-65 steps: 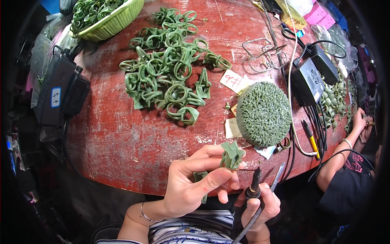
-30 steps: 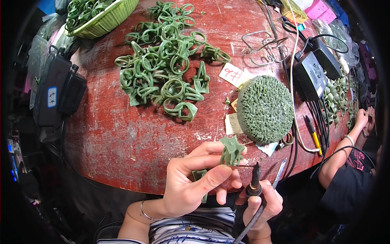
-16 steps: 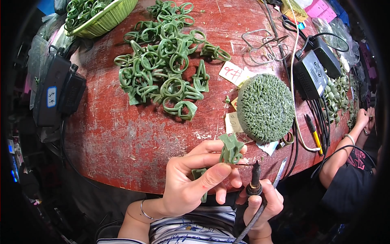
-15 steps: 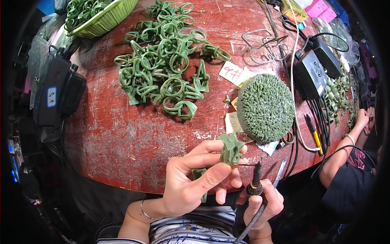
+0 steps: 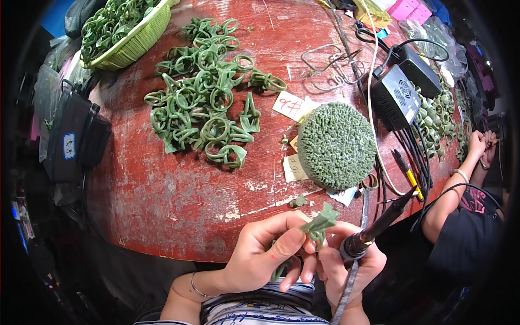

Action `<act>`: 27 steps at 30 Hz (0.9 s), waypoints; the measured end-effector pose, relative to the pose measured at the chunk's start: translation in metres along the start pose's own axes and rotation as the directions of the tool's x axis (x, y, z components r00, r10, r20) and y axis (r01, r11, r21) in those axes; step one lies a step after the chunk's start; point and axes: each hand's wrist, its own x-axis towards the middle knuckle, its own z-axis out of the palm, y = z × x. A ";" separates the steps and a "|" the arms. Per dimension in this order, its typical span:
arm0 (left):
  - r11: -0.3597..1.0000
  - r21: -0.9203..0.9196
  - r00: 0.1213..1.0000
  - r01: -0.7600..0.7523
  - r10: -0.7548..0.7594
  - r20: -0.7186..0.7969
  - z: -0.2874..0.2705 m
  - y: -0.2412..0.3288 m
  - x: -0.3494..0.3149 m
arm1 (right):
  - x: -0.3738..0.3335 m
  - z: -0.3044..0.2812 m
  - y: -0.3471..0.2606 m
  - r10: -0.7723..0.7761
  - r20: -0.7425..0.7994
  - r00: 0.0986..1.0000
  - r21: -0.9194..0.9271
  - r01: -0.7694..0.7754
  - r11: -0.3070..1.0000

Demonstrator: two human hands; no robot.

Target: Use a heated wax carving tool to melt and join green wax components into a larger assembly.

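My left hand (image 5: 265, 246) pinches a green wax ring piece (image 5: 320, 221) between thumb and fingertips, just past the table's near edge. Part of another green ring (image 5: 280, 269) shows under its curled fingers. My right hand (image 5: 352, 265) is closed round a soldering-iron-like wax pen (image 5: 374, 230) with a dark shaft and a grey braided cable (image 5: 348, 287). The pen points up and right, away from the piece, while the right fingertips meet the piece beside my left ones. A small green wax chunk (image 5: 297, 201) lies on the table just beyond my hands.
Many green rings (image 5: 211, 103) are heaped on the worn red table (image 5: 179, 211); more fill a light-green basket (image 5: 132, 46). A round, rough green block (image 5: 337, 146) sits on paper tags. Black power units (image 5: 398, 97), cables and a yellow-black pen (image 5: 409, 173) lie right. Another person's hands (image 5: 479, 146) are far right.
The wax pen's tip has swung away from the green piece, up and right. My right fingers have come to the piece, which is turned. A green chunk now shows on the table.
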 end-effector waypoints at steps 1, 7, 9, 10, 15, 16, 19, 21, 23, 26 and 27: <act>1.000 0.000 1.000 0.003 -0.003 0.004 0.000 -0.001 0.001 | 0.002 0.003 -0.003 -0.001 -0.005 1.000 0.000 0.001 1.000; 0.999 -0.044 1.000 0.003 -0.002 0.027 0.005 -0.006 0.004 | 0.001 0.008 -0.010 0.014 0.022 1.000 0.247 -0.019 0.969; 0.996 -0.085 0.998 0.006 -0.001 0.056 0.005 -0.009 0.004 | 0.001 0.009 -0.008 -0.007 0.011 1.000 0.280 0.004 0.960; 0.999 -0.049 1.000 -0.014 0.015 0.021 0.007 -0.008 0.006 | 0.000 0.009 -0.007 -0.028 0.000 1.000 0.312 0.026 0.950; 0.996 -0.083 0.999 -0.029 0.031 0.025 0.004 -0.007 0.004 | -0.004 0.007 -0.007 0.052 -0.049 0.997 0.206 -0.041 0.978; 0.994 -0.109 1.000 -0.005 0.008 0.027 0.003 -0.007 0.004 | -0.003 0.007 -0.008 0.088 -0.036 0.995 0.174 -0.080 0.982; 0.996 -0.093 0.999 0.010 -0.014 -0.044 0.005 -0.007 0.002 | -0.001 0.007 -0.009 0.095 -0.014 0.995 0.105 -0.093 0.990; 0.998 -0.056 0.993 0.010 -0.017 -0.115 0.008 -0.007 0.002 | -0.002 0.006 -0.005 0.090 -0.025 0.996 0.141 -0.086 0.986; 0.999 0.016 0.985 -0.046 0.048 -0.166 0.013 -0.003 0.003 | -0.002 0.007 -0.002 0.087 -0.036 0.996 0.176 -0.080 0.981; 0.980 0.192 0.972 -0.053 0.094 -0.215 0.014 0.000 -0.001 | 0.001 0.012 -0.001 0.044 -0.090 0.995 0.272 -0.018 0.962; 0.980 0.192 0.971 -0.052 0.095 -0.219 0.012 -0.001 -0.001 | 0.004 0.010 -0.002 -0.011 -0.020 1.000 0.226 0.016 0.974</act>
